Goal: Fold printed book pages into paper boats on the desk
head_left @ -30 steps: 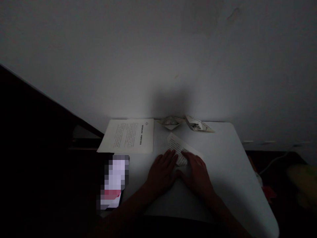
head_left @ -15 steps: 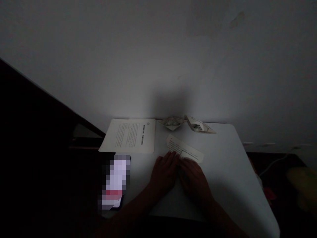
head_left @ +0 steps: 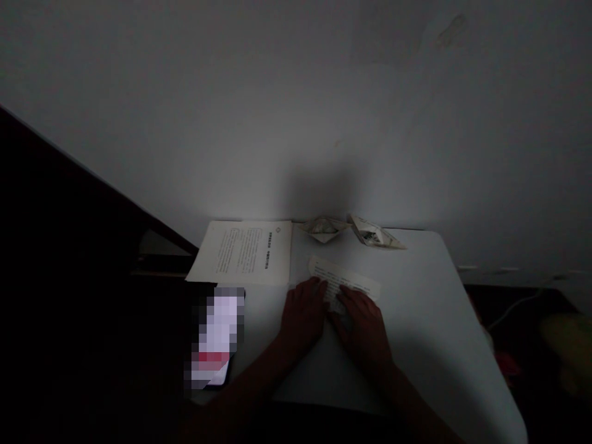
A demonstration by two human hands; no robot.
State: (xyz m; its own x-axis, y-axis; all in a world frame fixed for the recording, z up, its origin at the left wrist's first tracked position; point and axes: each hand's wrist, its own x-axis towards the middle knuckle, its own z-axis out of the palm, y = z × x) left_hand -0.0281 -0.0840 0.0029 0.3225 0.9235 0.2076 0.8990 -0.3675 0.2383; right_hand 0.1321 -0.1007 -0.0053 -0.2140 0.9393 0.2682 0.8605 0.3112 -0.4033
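Both hands rest side by side on a printed sheet of paper (head_left: 345, 280) that lies on the white table (head_left: 430, 308). My left hand (head_left: 303, 314) lies flat with fingers stretched over the sheet's left part. My right hand (head_left: 363, 324) presses down on the sheet's near right part, fingers extended. Only the paper's far strip shows beyond the fingers. The room is very dim.
A stack of printed pages (head_left: 245, 251) lies at the table's far left. Two folded paper boats (head_left: 324, 227) (head_left: 374, 234) sit against the wall. A lit phone screen (head_left: 215, 336) stands at the left edge. Dark furniture fills the left; a cable runs on the floor at right.
The paper was folded down to a narrower strip half a second ago, and now both hands have slid a little forward over it, flattening it.
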